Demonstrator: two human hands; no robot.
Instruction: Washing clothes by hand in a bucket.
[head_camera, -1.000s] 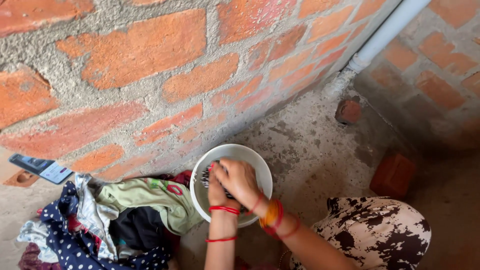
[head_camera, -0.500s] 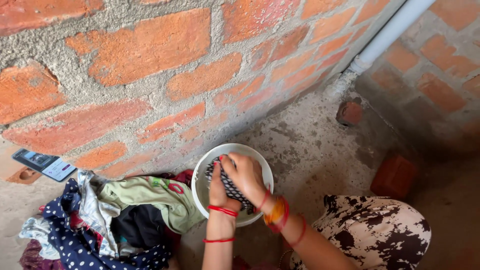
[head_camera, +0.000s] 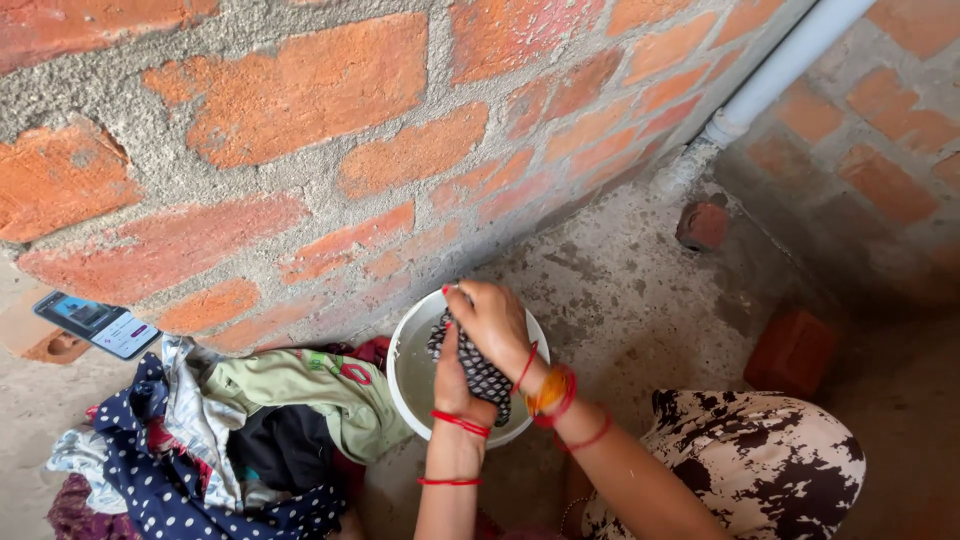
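Observation:
A white round basin (head_camera: 412, 345) with water sits on the concrete floor at the foot of a brick wall. Both my hands hold a dark cloth with a small white pattern (head_camera: 484, 377) over the basin. My right hand (head_camera: 492, 322) grips the upper part of the cloth, fingers curled around it. Just below, my left hand (head_camera: 452, 378) clasps the lower part of the same cloth. Red thread bands and orange and red bangles circle my wrists.
A heap of clothes (head_camera: 215, 430), dotted navy, pale green and black, lies left of the basin. A phone (head_camera: 96, 323) lies by the wall at far left. Two loose bricks (head_camera: 792, 350) and a white pipe (head_camera: 780, 70) stand at the right. My patterned knee (head_camera: 760, 460) is bottom right.
My hands have lifted the patterned cloth higher out of the basin and bunched it between them. The view has shifted slightly, showing more of the phone.

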